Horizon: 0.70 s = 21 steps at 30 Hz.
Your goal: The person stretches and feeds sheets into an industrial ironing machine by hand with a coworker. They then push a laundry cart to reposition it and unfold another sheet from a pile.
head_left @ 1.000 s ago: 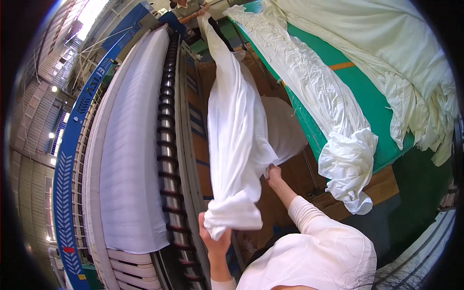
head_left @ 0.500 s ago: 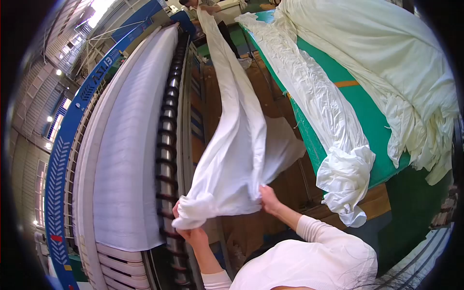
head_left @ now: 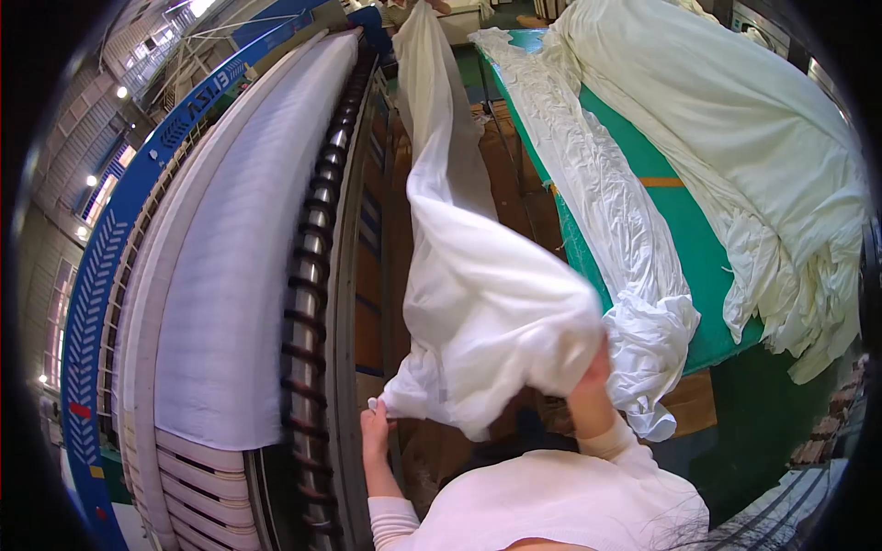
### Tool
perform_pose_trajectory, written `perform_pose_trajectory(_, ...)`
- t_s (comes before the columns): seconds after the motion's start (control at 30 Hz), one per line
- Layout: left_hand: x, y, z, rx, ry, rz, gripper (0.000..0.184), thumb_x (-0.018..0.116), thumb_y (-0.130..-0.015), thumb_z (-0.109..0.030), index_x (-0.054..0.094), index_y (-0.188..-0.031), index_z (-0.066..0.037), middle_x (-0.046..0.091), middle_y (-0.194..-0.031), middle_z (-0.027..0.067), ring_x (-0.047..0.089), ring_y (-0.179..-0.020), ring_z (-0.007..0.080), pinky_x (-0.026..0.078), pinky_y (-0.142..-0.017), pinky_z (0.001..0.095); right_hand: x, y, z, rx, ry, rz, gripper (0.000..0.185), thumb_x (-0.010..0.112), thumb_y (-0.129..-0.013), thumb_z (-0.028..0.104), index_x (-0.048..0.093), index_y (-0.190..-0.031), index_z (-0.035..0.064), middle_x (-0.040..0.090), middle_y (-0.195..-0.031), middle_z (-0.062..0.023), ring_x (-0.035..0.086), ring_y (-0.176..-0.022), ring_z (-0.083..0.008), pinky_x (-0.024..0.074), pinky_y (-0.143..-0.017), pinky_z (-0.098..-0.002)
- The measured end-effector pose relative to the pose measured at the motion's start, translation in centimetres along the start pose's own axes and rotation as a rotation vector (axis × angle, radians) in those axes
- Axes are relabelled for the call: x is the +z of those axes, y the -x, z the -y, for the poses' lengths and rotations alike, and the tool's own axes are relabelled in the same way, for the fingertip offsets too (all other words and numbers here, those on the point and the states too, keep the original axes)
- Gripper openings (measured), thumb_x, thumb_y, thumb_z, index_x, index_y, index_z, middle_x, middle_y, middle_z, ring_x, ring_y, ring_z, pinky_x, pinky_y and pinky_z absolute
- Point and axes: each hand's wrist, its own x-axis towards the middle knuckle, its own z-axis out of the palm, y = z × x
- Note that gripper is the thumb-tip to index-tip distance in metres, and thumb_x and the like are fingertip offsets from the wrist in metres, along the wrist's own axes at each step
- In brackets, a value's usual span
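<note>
A long white cloth (head_left: 487, 294) hangs in loose folds between me and a person (head_left: 397, 13) at the far end, whose hand is at its far end. My left hand (head_left: 375, 424) is closed on a corner of it, beside the metal roller with dark spiral bands (head_left: 310, 266). At the cloth's right edge is my right hand (head_left: 594, 372), raised and blurred, closed on the fabric; its fingers are partly covered by the cloth.
On the left, a white sheet (head_left: 230, 275) lies on the machine's belts, inside a blue frame (head_left: 92, 266). To the right stands a green table (head_left: 657, 151) bearing a twisted white cloth (head_left: 611, 197) and a large white heap (head_left: 726, 110).
My right hand has moved right and lifted its side of the cloth, which now spreads wider. My left hand has shifted slightly, and the bunched cloth there has loosened.
</note>
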Motion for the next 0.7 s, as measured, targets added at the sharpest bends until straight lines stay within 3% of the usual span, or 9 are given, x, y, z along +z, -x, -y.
perform_pose_trajectory(0.07, -2.2, 0.8, 1.1, -0.02, -0.142, -0.002, 0.031, 0.05, -0.094, -0.026, 0.062, -0.097, 0.002, 0.064, -0.087, 0.0067, 0.061, -0.075, 0.0146, 0.051, -0.058, 0.0296, -1.9, 0.0, 3.3, -0.148, 0.252, -0.235, 0.044, 0.04, -0.093, 0.036, 0.048, -0.125, 0.0072, 0.054, -0.123, -0.0085, 0.052, -0.113, -0.0258, 0.0422, -0.095, -0.0442)
perform_pose_trajectory(0.17, -3.1, 1.7, 0.5, 0.089, 0.245, -0.126, 0.032, 0.049, -0.095, -0.025, 0.061, -0.098, 0.004, 0.063, -0.087, 0.0073, 0.061, -0.077, 0.0151, 0.051, -0.063, 0.0312, -4.5, 1.8, 5.2, 0.035, 0.251, -0.645, 0.035, 0.04, -0.095, 0.031, 0.052, -0.117, 0.0063, 0.059, -0.111, -0.0071, 0.057, -0.103, -0.0189, 0.0456, -0.09, -0.0377)
perform_pose_trajectory(0.27, -1.9, 2.1, -2.1, 0.343, 0.424, -0.22, 0.034, 0.049, -0.095, -0.026, 0.059, -0.095, 0.005, 0.062, -0.085, 0.0044, 0.058, -0.078, 0.0126, 0.048, -0.068, 0.0288, -12.2, 8.5, 3.3, 0.608, 1.057, -0.949, 0.034, 0.051, -0.09, 0.027, 0.054, -0.107, -0.0024, 0.062, -0.1, -0.0123, 0.061, -0.087, -0.0198, 0.0497, -0.076, -0.0388)
perform_pose_trajectory(0.3, -1.0, 2.9, -3.8, 0.411, 0.353, -0.198, 0.034, 0.049, -0.095, -0.028, 0.059, -0.093, 0.005, 0.061, -0.083, 0.0034, 0.057, -0.076, 0.0118, 0.047, -0.065, 0.0282, -20.4, 13.2, 1.4, 0.784, 1.99, -0.547, 0.053, 0.062, -0.08, 0.035, 0.048, -0.111, -0.007, 0.062, -0.094, -0.0178, 0.062, -0.084, -0.0279, 0.0501, -0.074, -0.0438)
perform_pose_trajectory(0.37, 2.1, 3.9, -7.1, 0.561, 0.307, -0.169, 0.036, 0.053, -0.093, -0.031, 0.059, -0.088, 0.004, 0.059, -0.079, 0.0012, 0.054, -0.071, 0.0104, 0.044, -0.061, 0.0278, -14.2, 14.1, -1.7, 1.104, 2.166, -0.24, 0.089, 0.074, -0.066, 0.044, 0.032, -0.126, -0.0072, 0.049, -0.117, -0.0289, 0.05, -0.107, -0.0433, 0.0432, -0.089, -0.0487)
perform_pose_trajectory(0.47, 7.0, 6.8, -10.0, 0.536, 0.534, -0.09, 0.04, 0.059, -0.089, -0.038, 0.058, -0.097, 0.002, 0.06, -0.087, 0.0031, 0.056, -0.079, 0.0117, 0.045, -0.07, 0.0289, -10.8, 13.6, -8.5, 0.661, 1.902, 0.083, 0.122, 0.078, -0.055, 0.059, 0.015, -0.138, -0.005, 0.034, -0.133, -0.0267, 0.037, -0.121, -0.042, 0.0341, -0.101, -0.0461)
perform_pose_trajectory(0.53, 10.7, 9.3, -12.2, 0.73, 0.764, 0.186, 0.046, 0.057, -0.09, -0.036, 0.049, -0.117, 0.0, 0.056, -0.114, 0.0081, 0.055, -0.101, 0.0168, 0.045, -0.085, 0.0323, -9.8, 12.5, -13.0, 0.298, 1.81, 0.256, 0.129, 0.08, -0.05, 0.059, 0.011, -0.139, -0.0052, 0.03, -0.135, -0.0268, 0.033, -0.124, -0.0432, 0.0313, -0.101, -0.0475)
perform_pose_trajectory(0.57, 11.0, 8.7, -10.4, 0.721, 0.782, 0.214, 0.056, 0.057, -0.088, -0.042, 0.045, -0.123, -0.001, 0.052, -0.122, 0.0088, 0.051, -0.111, 0.0191, 0.042, -0.093, 0.0344, -6.7, 10.3, -13.7, 0.244, 1.722, 0.154, 0.096, 0.076, -0.065, 0.046, 0.029, -0.133, -0.0019, 0.043, -0.126, -0.0255, 0.044, -0.116, -0.0399, 0.0385, -0.094, -0.0448)
perform_pose_trajectory(0.7, 7.0, 7.2, -8.9, 0.692, 0.636, 0.232, 0.05, 0.055, -0.089, -0.041, 0.05, -0.117, 0.0, 0.057, -0.114, 0.0091, 0.056, -0.103, 0.0188, 0.044, -0.089, 0.0335, -9.7, 8.4, -13.1, 0.278, 1.451, -0.215, 0.031, 0.056, -0.084, 0.021, 0.052, -0.108, 0.002, 0.059, -0.096, -0.019, 0.058, -0.086, -0.0319, 0.0456, -0.075, -0.0374)
